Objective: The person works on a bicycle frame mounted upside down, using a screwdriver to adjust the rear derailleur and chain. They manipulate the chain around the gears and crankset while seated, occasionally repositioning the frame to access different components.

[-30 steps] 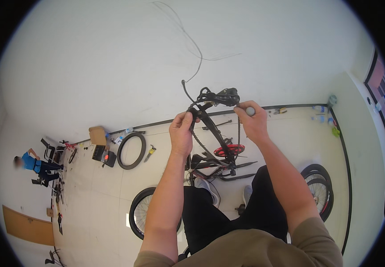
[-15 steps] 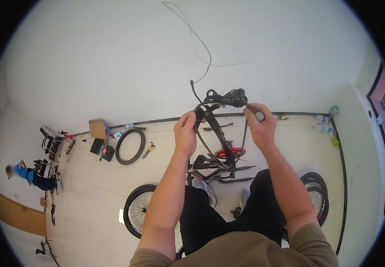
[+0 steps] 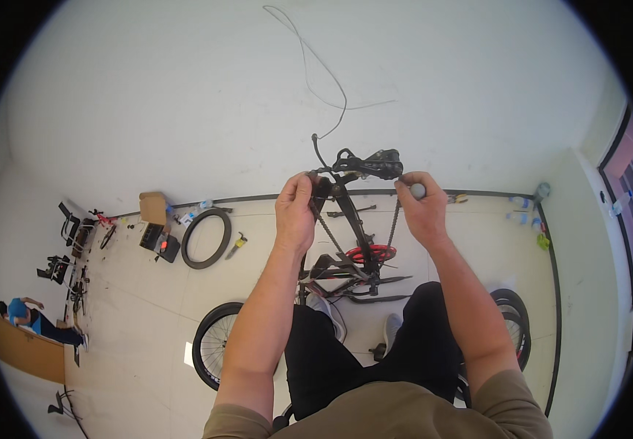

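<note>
The left hand (image 3: 296, 214) had shifted up the frame (image 3: 353, 216), its hold impossible to tell; the right hand (image 3: 424, 212) still clutched a grey knob (image 3: 419, 192) beside the chain (image 3: 394, 222), so work seemed centred there.

Soft bright light, glare patch (image 3: 188, 353) on floor (image 3: 141, 314), fisheye-bent edges.

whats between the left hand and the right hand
In the head view, a black bike frame tube shows between the left hand and the right hand, with a strand of chain on each side of it.
</note>
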`<state>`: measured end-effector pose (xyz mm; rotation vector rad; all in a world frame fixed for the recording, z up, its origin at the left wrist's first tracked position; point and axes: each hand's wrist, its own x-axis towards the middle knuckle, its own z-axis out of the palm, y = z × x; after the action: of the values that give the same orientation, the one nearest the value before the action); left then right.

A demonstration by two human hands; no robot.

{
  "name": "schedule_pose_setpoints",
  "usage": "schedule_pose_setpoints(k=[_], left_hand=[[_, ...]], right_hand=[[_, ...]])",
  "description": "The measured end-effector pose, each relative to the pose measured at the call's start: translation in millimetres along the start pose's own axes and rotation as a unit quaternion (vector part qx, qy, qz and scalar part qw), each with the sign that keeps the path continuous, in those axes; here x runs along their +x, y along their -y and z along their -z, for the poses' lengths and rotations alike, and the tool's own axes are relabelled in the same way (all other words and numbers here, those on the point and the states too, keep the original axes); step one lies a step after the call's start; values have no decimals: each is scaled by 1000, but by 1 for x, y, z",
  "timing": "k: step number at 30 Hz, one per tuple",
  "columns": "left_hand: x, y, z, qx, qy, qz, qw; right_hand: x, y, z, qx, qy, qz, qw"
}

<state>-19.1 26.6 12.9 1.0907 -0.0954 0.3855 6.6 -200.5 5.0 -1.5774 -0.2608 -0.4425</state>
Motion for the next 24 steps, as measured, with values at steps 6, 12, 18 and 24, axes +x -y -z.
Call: schedule_pose_setpoints(k=[6,12,18,24], left_hand=[[2,-11,-13,88,35,7,996],[4,-8,-10,119,45,6,992],[2,-12,-15,104,59,13,993],[3,-16,-11,109,76,36,990]], right_hand=[[-5,-13,7,-25,-7,17,1000],[-7,-14,9,-38,5,-5,999],[-4,-13,13,-50,16,4,999],[1,16,14,0,39,-34,999]])
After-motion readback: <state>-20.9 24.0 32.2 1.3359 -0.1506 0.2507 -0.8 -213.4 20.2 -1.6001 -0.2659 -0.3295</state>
